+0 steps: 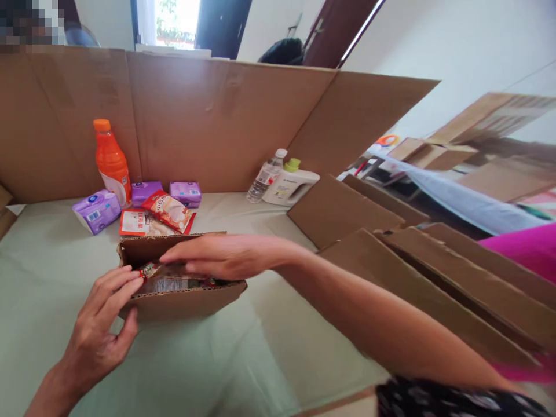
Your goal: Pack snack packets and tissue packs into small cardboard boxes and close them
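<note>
Over an open brown cardboard box [186,304] on pale-green cloth [282,359], the right hand [221,255] stretched flat; the left hand [102,315] curled at its left end, grip uncertain. Settling shiny printed packets [169,284] inside seemed underway, calling for gentle pressure. Chinese characters marked a red-and-white plastic packet [169,212] behind.

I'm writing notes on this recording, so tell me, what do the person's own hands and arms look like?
The left hand and right hand are bare, with no gloves or rings visible. No watch or bracelet shows on either wrist. On the right arm, a black sleeve with a pale pattern shows; no sleeve is in view on the left.
</note>
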{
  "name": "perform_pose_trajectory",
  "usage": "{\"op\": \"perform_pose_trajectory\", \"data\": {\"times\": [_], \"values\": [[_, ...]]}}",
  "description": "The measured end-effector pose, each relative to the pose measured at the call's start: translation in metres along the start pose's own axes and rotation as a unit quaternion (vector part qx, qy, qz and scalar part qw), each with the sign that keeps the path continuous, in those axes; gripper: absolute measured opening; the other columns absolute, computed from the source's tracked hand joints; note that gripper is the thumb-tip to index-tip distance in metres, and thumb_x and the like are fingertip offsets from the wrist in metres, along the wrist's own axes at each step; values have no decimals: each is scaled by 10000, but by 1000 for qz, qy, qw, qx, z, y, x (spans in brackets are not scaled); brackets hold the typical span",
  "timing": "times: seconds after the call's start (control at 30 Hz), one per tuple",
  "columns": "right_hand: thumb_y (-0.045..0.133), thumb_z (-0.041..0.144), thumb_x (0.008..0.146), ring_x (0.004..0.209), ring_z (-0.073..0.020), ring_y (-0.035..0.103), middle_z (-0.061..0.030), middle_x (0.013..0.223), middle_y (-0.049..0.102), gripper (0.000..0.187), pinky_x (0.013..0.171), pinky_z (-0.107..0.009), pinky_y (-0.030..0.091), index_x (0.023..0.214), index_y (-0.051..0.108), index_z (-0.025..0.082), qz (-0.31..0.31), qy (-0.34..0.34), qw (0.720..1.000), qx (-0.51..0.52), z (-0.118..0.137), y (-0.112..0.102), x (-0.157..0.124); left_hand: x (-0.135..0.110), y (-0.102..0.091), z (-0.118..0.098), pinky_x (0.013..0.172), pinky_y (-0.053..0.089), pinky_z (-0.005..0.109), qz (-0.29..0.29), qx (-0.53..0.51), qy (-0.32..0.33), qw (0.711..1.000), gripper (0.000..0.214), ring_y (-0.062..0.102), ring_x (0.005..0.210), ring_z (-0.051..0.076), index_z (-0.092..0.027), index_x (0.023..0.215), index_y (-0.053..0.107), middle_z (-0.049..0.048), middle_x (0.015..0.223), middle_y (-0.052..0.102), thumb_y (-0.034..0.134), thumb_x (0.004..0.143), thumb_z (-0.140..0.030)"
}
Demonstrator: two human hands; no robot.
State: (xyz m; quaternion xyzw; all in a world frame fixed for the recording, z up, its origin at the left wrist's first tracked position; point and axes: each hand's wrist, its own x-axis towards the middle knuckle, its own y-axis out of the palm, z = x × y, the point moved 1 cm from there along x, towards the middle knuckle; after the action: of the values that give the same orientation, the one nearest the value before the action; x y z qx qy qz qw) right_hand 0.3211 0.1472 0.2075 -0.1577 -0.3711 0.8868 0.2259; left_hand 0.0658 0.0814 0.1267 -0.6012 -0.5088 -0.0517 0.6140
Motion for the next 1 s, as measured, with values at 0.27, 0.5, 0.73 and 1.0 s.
{"op": "perform_pose_trajectory", "data": {"times": [0.27, 0.5, 0.73, 1.0], "values": [[445, 205, 1028, 1096, -162, 689, -56, 1210, 740, 324, 967, -278, 520, 1211, 711, 173, -125, 23, 992, -1, 5, -8, -29, -16, -1, 4, 1115, 487, 422, -23, 7, -42, 999, 688, 519, 1362, 262, -202, 1527, 360, 154, 1484, 505, 621, 899, -101], [634, 469, 929, 1185, -312, 644, -154, 1297, 688, 504, 1003, -486, 521, 1349, 619, 190, -288, 132, 941, -124, -12, 68, -99, -35, 2, 8, 1035, 547, 437, -25, -7, -124, 992, 648, 617, 1235, 274, -210, 1522, 371, 140, 1369, 604, 633, 938, -311], [604, 312, 947, 1137, -279, 638, -116, 1251, 703, 488, 968, -482, 523, 1419, 507, 236, -318, 115, 931, -135, -33, 90, -78, -15, 12, 10, 986, 559, 365, -26, 8, -100, 995, 571, 692, 1094, 212, -208, 1516, 371, 87, 1142, 729, 571, 982, -248], [537, 528, 983, 1345, -324, 531, -185, 1449, 569, 654, 1071, -546, 453, 1527, 406, 190, -340, 33, 915, -215, -58, 69, -64, -6, 8, 14, 954, 569, 378, 3, 57, -144, 988, 528, 658, 1103, 226, -239, 1484, 407, 95, 1217, 636, 558, 986, -331]]}}
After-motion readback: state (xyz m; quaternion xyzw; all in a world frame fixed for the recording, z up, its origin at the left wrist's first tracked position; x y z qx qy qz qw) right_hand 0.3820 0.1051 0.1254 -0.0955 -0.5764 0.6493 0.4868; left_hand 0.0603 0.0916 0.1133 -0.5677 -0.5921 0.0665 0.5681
